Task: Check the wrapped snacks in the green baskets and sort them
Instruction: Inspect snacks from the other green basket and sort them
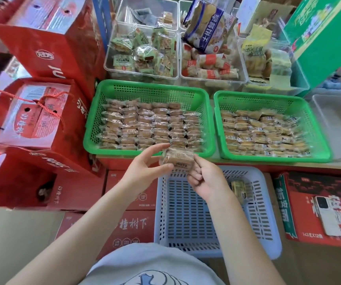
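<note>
Item in hand: one wrapped snack [178, 160], clear wrapper with a printed label, held above the near rim of the left green basket [104, 140]. Your left hand [145, 167] pinches its left end between thumb and fingers; your right hand [203, 177] grips its right end with curled fingers.

Left green basket: brown wrapped snacks packed in neat rows.

Right green basket [321, 140]: just beside the left one, filled with paler, yellowish wrapped snacks in looser rows.

White basket [268, 233]: below your hands, one wrapped piece [240, 189] lying near its right wall.

Behind: clear bins [176, 56] of assorted packets. Left: red gift boxes [48, 42]. Right: a phone [328, 217] resting on a red carton [309, 202].
</note>
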A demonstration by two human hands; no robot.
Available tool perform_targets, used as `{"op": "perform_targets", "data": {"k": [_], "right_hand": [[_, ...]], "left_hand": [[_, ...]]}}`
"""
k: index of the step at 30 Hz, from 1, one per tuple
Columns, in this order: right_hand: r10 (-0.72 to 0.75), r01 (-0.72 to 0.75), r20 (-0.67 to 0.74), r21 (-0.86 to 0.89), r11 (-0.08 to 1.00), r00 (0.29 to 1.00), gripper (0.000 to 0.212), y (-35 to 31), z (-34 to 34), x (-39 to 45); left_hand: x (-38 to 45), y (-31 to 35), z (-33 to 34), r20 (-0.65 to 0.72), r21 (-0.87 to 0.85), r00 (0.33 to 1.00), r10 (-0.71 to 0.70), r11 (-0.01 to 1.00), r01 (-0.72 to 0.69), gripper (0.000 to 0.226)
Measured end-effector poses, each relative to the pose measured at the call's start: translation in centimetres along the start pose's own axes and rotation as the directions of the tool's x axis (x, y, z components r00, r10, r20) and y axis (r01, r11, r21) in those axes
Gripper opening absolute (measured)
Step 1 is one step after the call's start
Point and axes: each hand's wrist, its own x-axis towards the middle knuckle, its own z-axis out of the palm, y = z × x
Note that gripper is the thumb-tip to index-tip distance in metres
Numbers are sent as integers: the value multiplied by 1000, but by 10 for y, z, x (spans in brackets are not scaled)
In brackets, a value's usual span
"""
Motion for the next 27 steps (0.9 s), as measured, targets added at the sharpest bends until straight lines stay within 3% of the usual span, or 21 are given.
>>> {"op": "perform_targets", "data": {"k": [2,5,8,12,15,22,24,26,27], "right_hand": [[68,-69,14,80,994,998,25,0,0,1],[81,-81,-3,-9,997,997,17,1,-2,4],[-48,37,-64,-160,986,997,35,-2,-6,10],[-196,224,115,-334,916,974,60,-12,-12,16],[-274,298,120,-454,840,954,39,-18,-11,26],[-290,285,46,-387,877,956,47,-50,-7,68],[-309,297,31,-387,873,950,31,-63,-7,83],[-354,313,-17,-429,847,935,17,-78,-6,101],[-384,325,-35,-466,823,923,16,-86,-5,111]], "left_hand": [[2,0,2,-71,9,997,27,1000,-26,37],[8,-1,4,-137,-72,990,-36,997,26,28],[15,1,8,-141,-171,984,-112,981,87,28],[30,4,14,-192,-241,969,-157,964,109,39],[47,5,19,-219,-222,958,-186,965,136,26],[98,14,28,-251,-182,923,-291,951,250,27],[117,12,28,-326,-99,912,-248,969,228,26],[134,5,24,-366,244,927,-80,953,179,29],[142,-2,20,-336,481,941,24,864,150,35]]}}
